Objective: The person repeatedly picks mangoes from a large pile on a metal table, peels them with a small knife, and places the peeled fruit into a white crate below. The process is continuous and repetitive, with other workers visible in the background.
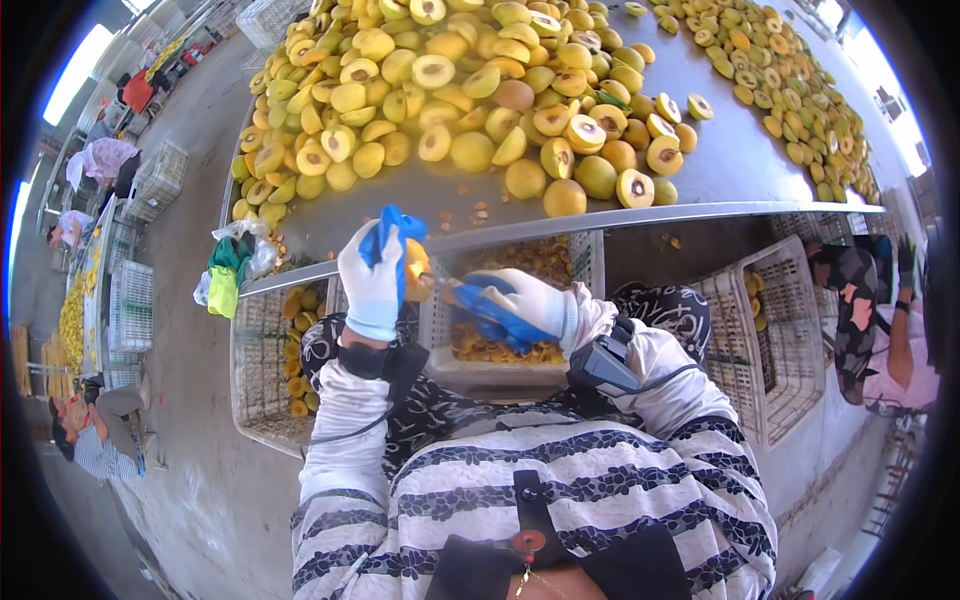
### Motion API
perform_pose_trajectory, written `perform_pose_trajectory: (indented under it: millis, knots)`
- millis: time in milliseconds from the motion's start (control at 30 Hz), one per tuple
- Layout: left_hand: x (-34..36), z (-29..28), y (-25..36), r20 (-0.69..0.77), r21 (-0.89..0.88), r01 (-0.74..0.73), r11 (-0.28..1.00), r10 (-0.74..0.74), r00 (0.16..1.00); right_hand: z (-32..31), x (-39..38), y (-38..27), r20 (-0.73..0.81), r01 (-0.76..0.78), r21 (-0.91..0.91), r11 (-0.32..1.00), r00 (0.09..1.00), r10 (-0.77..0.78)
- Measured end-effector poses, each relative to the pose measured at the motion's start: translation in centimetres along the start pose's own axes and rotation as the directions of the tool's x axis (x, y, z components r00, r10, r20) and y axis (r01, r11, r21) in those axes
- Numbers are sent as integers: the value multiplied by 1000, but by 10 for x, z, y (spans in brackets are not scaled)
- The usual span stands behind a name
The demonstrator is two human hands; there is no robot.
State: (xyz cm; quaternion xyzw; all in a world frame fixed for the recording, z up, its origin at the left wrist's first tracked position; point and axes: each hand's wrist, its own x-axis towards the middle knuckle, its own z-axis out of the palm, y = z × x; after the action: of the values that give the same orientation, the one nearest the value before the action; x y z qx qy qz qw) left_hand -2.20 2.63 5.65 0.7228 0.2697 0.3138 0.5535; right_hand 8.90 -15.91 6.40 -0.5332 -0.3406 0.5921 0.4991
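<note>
My left hand (pixel 372 280), in a white glove with blue fingers, is closed round a halved yellow peach (pixel 417 274), held just over the table's near edge. My right hand (pixel 520 305), gloved the same way, is closed on a small tool (pixel 449 288). Its tip points at the peach's cut side and is blurred, so I cannot tell whether it touches. Most of the tool is hidden in my fist. Below my hands stands a pale plastic crate (pixel 490 377) with yellow-orange scraps in it. A heap of halved yellow peaches (pixel 435 72) covers the far part of the metal table (pixel 440 195).
A crate (pixel 262 405) with peach halves stands at my left, another crate (pixel 790 375) at my right. Plastic bags and a green cloth (pixel 228 265) hang at the table's left corner. A co-worker (pixel 890 350) sits at right; others work at far left. More peaches (pixel 790 100) lie far right.
</note>
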Motion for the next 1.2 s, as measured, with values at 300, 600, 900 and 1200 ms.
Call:
perform_pose_trajectory:
  millis: [300,600,900,1200]
  knots:
    - [11,25,0,57,-179,8,984,2,998,-24,-12,21,66,98,66,993,993,-103]
    - [6,-128,-4,-224,777,18,629,250,942,-48,-38,40,-396,-1,179,984,916,73]
    - [107,-61,-51,214,702,-379,603,329,920,-72,-23,72,-420,-165,-61,984,899,125]
    - [202,56,-86,370,659,-205,724,-74,926,-63,-21,68,-343,-174,-230,957,935,88]
